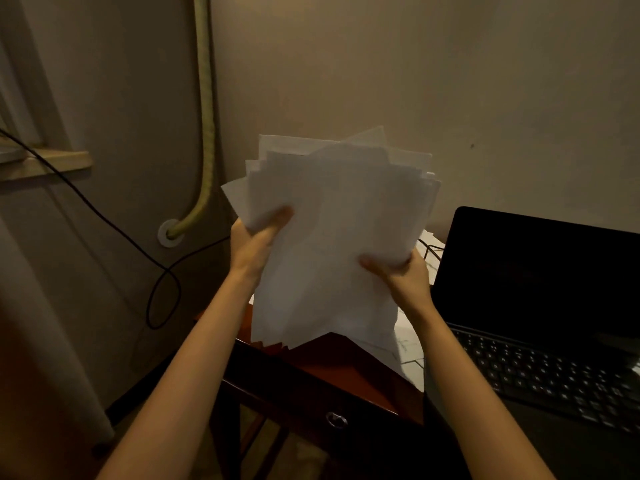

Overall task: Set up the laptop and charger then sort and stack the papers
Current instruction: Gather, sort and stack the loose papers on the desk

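An uneven stack of white papers (332, 216) is held upright above the left end of the dark wooden table (325, 372), its sheets fanned out of line at the top. My left hand (258, 242) grips the stack's left edge, thumb on the front. My right hand (401, 271) grips the right edge lower down, thumb also on the front. An open black laptop (540, 306) with a dark screen stands on the table at the right. Further white sheets (408, 341) lie flat on the table under the stack.
A black cable (104, 216) runs down the left wall and loops near the table's corner. A yellow-green hose (207, 126) enters a wall fitting. A wooden ledge (45, 164) sticks out at the left. The table front has a drawer with a metal pull (336, 420).
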`<state>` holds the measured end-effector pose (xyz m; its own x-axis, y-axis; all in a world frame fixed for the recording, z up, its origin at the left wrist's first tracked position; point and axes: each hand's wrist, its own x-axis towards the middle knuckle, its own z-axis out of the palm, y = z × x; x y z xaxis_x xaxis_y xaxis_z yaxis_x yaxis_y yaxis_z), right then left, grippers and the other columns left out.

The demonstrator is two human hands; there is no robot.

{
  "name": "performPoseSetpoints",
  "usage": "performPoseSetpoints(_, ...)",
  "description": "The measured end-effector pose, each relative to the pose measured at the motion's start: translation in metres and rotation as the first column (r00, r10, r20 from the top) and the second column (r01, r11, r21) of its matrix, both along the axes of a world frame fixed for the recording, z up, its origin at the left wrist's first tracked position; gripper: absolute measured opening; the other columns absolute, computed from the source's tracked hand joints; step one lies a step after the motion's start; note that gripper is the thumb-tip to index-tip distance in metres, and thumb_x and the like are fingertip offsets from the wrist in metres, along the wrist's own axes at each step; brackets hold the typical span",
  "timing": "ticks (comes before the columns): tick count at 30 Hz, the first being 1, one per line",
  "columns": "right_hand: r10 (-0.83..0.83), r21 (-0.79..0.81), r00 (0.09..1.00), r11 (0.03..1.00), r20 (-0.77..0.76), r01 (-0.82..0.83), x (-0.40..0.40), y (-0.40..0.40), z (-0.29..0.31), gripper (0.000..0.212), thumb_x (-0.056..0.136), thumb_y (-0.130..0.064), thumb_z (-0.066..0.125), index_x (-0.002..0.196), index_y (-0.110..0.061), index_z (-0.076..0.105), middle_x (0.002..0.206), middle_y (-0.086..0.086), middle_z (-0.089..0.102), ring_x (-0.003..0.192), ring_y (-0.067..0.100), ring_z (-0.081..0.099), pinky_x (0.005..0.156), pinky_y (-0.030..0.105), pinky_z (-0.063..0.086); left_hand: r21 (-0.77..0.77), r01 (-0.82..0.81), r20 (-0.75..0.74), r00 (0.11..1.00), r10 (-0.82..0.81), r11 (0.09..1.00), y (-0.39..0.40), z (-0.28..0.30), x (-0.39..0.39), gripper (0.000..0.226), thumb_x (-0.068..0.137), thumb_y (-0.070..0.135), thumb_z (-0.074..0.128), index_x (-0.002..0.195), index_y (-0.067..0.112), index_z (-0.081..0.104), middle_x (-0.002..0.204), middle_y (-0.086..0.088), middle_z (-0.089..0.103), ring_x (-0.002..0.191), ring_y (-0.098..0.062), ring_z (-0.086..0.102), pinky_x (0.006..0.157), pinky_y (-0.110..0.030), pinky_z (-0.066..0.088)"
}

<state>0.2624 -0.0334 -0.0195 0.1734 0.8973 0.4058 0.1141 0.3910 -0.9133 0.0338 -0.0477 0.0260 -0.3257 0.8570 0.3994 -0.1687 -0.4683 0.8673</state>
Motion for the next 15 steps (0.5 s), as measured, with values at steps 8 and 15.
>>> performPoseSetpoints(8,-0.024,0.049,0.996,0.998,-0.086,0.028,0.012,0.005,0.015,0.046,0.067,-0.023,0.085,0.106,-0.013,0.062,0.099,0.004,0.071,0.088,0.016,0.069,0.071,0.028,0.057,0.017,-0.069,-0.129,0.989,0.071,0.997,0.005,0.014,-0.008,0.049,0.073,0.028,0.078,0.113,0.010,0.059,0.106,-0.008,0.067,0.095,-0.021,0.067,0.075,-0.030,0.057)
performPoseSetpoints(15,-0.051,0.141,0.999,0.989,-0.016,0.052,-0.006,0.020,0.045,0.025,0.078,-0.003,0.072,0.080,-0.025,0.061,0.081,-0.007,0.065,0.077,0.014,0.059,0.071,0.033,0.050,-0.003,-0.112,-0.006,0.994,0.112,0.994,0.018,0.041,0.012,0.025,0.082,0.022,0.074,0.102,0.012,0.063,0.101,-0.007,0.069,0.093,-0.022,0.069,0.084,-0.041,0.057)
